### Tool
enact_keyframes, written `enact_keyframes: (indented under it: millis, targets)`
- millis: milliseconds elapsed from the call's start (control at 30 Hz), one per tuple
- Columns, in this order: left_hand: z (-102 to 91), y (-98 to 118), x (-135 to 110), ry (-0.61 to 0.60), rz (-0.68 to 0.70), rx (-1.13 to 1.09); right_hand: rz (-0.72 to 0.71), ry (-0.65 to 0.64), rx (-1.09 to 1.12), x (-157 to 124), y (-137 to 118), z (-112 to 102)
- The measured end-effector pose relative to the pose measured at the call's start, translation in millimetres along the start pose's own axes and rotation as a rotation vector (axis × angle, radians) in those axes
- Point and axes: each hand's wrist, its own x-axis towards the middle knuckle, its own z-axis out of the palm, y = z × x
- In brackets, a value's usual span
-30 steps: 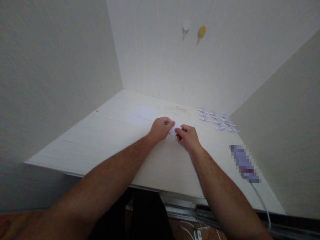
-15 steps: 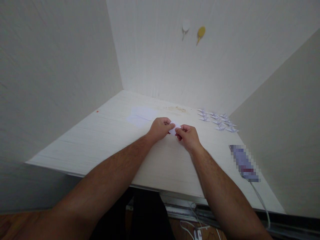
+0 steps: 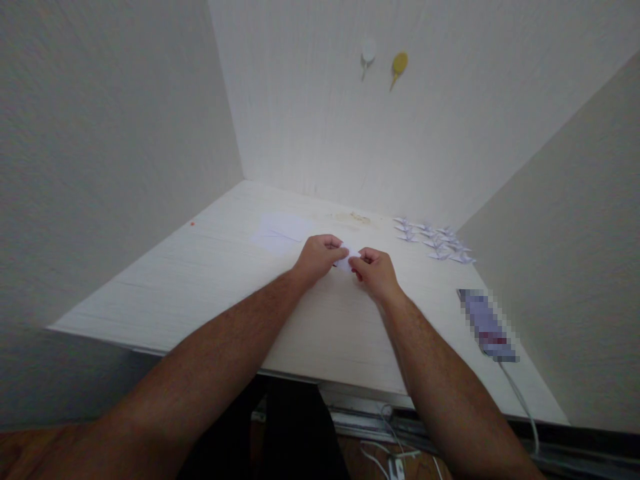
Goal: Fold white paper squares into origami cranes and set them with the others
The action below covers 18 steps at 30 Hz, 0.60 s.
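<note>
Both of my hands pinch a small folded piece of white paper (image 3: 347, 261) just above the pale wooden table (image 3: 210, 280). My left hand (image 3: 319, 256) grips its left end with curled fingers. My right hand (image 3: 376, 272) holds the right end between thumb and fingertips. Most of the paper is hidden by my fingers. A flat sheet of white paper (image 3: 283, 233) lies on the table just beyond my left hand.
Several small folded paper cranes (image 3: 435, 241) stand in rows at the back right. A blurred-out device (image 3: 487, 325) with a white cable lies near the right edge. Two hooks, one white (image 3: 368, 53) and one yellow (image 3: 399, 65), hang on the back wall. Walls enclose three sides.
My hands have drawn slightly closer together on the small paper, covering more of it. Nothing else on the table has moved.
</note>
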Motion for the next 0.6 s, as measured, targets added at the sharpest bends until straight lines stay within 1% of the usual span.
enact_keyframes:
  millis: [167, 233, 300, 433, 600]
  targets:
    - [-2.3, -0.6, -0.4, -0.112, -0.007, 0.072, -0.009, 0.040, -0.049, -2.4, -1.8, -0.5]
    - [-2.3, -0.8, -0.6, -0.133, -0.005, 0.074, -0.016, 0.044, -0.062, -2.9, -2.3, -0.5]
    - [-1.6, 0.0, -1.0, -0.117, -0.003, 0.069, -0.026, 0.037, -0.065, -2.5, -2.8, -0.4]
    - [-0.1, 2.5, -1.2, -0.030, 0.017, 0.060, -0.049, 0.007, -0.053, 0.0, -2.7, -0.2]
    - [-0.6, 0.9, 1.0, 0.035, 0.068, 0.120, -0.045, -0.003, -0.077, 0.9, 0.2, 0.4]
